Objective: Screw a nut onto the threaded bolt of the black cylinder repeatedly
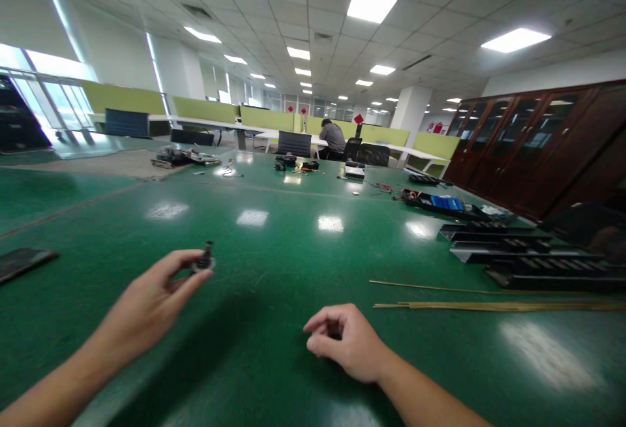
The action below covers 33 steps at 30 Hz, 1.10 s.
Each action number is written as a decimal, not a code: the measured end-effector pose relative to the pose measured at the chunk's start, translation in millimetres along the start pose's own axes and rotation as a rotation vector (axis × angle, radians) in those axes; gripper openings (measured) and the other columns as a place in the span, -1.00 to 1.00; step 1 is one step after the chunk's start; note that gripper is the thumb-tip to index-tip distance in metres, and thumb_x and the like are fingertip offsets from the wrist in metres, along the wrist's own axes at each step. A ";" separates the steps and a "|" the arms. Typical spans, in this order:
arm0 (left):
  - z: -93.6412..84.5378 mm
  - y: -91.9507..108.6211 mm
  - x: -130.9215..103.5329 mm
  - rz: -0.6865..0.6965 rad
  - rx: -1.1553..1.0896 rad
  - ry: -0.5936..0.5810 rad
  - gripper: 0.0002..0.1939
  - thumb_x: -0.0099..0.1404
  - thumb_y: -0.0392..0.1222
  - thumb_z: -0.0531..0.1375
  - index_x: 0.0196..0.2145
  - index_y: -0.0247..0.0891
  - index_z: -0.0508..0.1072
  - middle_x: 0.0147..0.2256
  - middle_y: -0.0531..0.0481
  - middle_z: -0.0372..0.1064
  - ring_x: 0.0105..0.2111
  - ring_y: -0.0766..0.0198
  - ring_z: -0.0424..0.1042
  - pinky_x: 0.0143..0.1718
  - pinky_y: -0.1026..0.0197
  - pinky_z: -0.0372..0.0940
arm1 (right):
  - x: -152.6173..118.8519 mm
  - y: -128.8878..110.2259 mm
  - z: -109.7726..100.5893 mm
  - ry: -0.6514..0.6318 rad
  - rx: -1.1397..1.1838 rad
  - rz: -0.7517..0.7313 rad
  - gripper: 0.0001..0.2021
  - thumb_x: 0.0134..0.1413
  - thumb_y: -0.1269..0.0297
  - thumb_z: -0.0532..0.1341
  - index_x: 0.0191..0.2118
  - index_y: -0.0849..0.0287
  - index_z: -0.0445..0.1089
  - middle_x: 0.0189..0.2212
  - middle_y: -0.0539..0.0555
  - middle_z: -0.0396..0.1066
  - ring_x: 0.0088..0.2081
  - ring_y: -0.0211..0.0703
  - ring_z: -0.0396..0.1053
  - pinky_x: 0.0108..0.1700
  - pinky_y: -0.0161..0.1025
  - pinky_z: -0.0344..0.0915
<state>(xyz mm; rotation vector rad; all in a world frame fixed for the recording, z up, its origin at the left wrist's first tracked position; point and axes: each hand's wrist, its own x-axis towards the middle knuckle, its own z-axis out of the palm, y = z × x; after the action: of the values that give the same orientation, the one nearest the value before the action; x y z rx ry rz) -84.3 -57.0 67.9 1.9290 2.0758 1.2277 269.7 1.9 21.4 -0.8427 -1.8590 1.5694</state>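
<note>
Left of the brass-coloured rods (pixel 489 306), the left hand (pixel 147 300) is pinching a small dark part (pixel 208 259) by its fingertips while the right hand (pixel 355 347), nearer those rods, is curling loosely, seemingly empty, so a slackening pinch could be risking a drop.

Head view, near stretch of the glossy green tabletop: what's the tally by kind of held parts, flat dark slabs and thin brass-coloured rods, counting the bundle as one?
Small dark part in the left hand: 1
Flat dark rectangular slab at the left edge: 1
Loose thin brass-coloured rod: 1
Bundle of thin brass-coloured rods: 1 (its rods too close to count)
Total: 4
</note>
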 end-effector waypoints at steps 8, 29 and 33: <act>87.8 71.8 -36.2 0.353 -0.122 -0.433 -0.63 0.45 -0.09 0.16 0.17 -0.01 0.27 0.05 -0.03 0.41 0.03 0.16 0.44 0.07 0.09 0.36 | -1.2 -5.4 1.0 0.162 -0.215 -0.146 -0.48 0.01 0.43 0.36 0.13 0.09 0.38 -0.23 0.02 0.48 -0.32 -0.20 0.42 -0.23 -0.24 0.35; 92.0 61.3 -55.3 0.592 -0.342 -0.348 -0.62 0.31 -0.31 0.30 0.05 -0.14 0.36 -0.11 -0.05 0.46 -0.13 0.25 0.46 -0.10 0.21 0.38 | -9.8 -16.9 13.8 0.084 -0.483 -0.268 -0.67 -0.03 0.30 0.45 -0.08 0.11 0.55 -0.31 0.02 0.51 -0.29 -0.14 0.46 -0.18 -0.24 0.32; 92.5 63.8 -55.2 0.610 -0.354 -0.336 -0.61 0.30 -0.31 0.31 0.05 -0.13 0.36 -0.12 -0.04 0.47 -0.14 0.26 0.46 -0.10 0.21 0.38 | -10.0 -16.2 14.1 0.056 -0.522 -0.281 -0.77 0.04 0.30 0.40 -0.14 0.12 0.58 -0.33 0.03 0.53 -0.31 -0.14 0.46 -0.20 -0.24 0.30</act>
<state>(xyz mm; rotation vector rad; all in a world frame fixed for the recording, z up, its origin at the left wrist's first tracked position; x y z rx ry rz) 29.1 -64.2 15.5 2.4418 1.0570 1.1339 263.8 -16.6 35.0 -0.7813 -2.2682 0.8920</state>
